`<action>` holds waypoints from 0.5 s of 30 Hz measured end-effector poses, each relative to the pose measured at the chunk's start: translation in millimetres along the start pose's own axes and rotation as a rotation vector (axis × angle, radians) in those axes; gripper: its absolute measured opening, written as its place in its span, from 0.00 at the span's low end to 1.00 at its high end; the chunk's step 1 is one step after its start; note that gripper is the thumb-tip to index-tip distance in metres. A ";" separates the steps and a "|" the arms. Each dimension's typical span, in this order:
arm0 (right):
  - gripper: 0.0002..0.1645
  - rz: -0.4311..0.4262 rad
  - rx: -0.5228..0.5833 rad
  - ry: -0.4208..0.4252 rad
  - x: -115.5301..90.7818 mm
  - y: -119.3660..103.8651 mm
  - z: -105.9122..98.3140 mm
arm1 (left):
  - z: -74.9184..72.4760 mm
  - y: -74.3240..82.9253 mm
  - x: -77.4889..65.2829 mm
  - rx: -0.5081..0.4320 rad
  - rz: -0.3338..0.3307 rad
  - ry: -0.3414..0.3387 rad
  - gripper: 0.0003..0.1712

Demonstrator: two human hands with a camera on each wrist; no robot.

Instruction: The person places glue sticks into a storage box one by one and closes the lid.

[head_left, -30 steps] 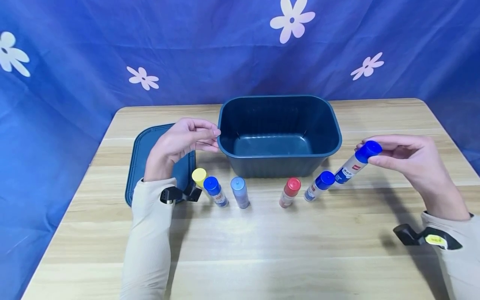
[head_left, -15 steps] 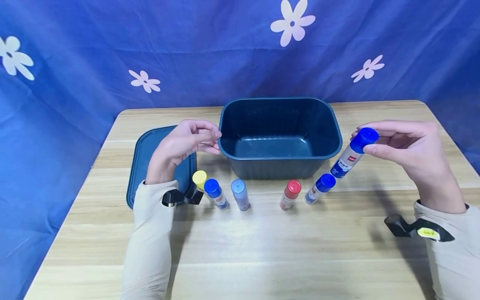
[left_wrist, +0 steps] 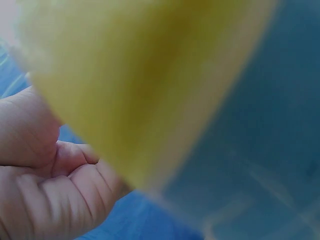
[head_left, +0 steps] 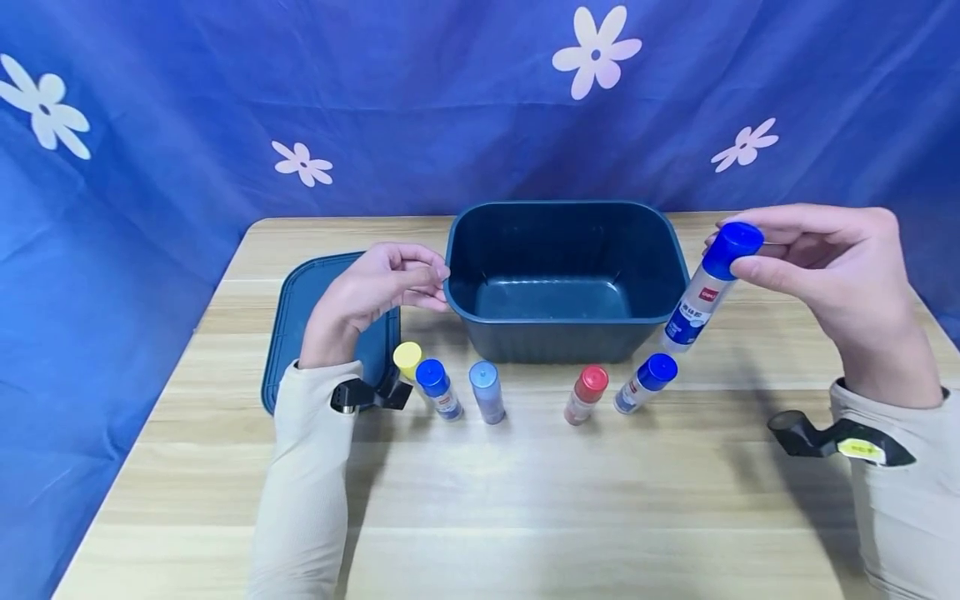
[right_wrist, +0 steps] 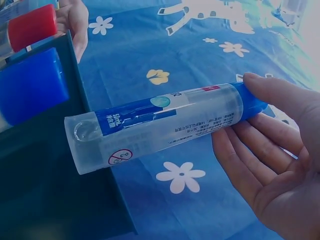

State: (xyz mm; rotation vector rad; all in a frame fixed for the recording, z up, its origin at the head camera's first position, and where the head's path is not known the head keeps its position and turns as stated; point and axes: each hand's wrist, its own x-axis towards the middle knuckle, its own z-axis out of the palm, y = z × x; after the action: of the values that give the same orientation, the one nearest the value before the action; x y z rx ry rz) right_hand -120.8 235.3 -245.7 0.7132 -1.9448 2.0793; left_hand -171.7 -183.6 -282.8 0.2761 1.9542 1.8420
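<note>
My right hand [head_left: 840, 275] pinches the blue cap of a clear liquid glue bottle [head_left: 701, 304] between thumb and fingers. The bottle hangs tilted, its base pointing down-left near the right front corner of a dark teal plastic box [head_left: 555, 340]. In the right wrist view the glue bottle [right_wrist: 165, 130] shows a blue-and-white label. At the box's left rim, the thumb and fingertips of my left hand [head_left: 375, 287] hold the edge. A yellow cap [left_wrist: 145, 85] fills much of the left wrist view, hiding the left fingertips.
In front of the box stand bottles with yellow [head_left: 407, 357], dark blue [head_left: 432, 377], light blue [head_left: 483, 375], red [head_left: 591, 383] and dark blue caps [head_left: 657, 371]. A teal lid [head_left: 300, 308] lies left under the left forearm. Blue flowered cloth [head_left: 420, 108] hangs behind the table.
My right hand has raised the glue bottle from the table on the right, toward the box's right front corner. The left hand has stayed at the box's rim.
</note>
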 end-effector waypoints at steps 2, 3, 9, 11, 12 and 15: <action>0.21 0.008 -0.001 0.001 1.4 -2.8 0.9 | -0.2 0.5 0.4 0.005 0.006 -0.003 0.08; 0.21 0.008 -0.002 0.000 1.9 -3.9 1.3 | -0.4 0.6 0.5 0.006 0.007 -0.006 0.08; 0.20 0.000 0.006 0.011 4.4 -7.2 3.7 | -0.4 0.2 1.2 -0.005 0.004 -0.021 0.07; 0.21 -0.002 0.011 0.015 5.4 -7.9 4.6 | -0.7 0.3 1.0 -0.007 0.003 -0.028 0.07; 0.20 -0.002 0.013 0.015 5.8 -8.3 5.0 | -1.2 0.0 1.0 -0.008 0.003 -0.031 0.08; 0.21 -0.004 0.011 0.016 7.1 -9.3 6.4 | -1.9 -0.2 0.6 -0.009 0.001 -0.038 0.08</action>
State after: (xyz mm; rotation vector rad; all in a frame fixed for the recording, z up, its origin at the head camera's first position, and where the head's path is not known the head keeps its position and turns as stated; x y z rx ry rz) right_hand -121.3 228.8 -234.0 0.7001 -1.9237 2.0887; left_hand -173.0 -185.1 -283.0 0.3072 1.9208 1.8320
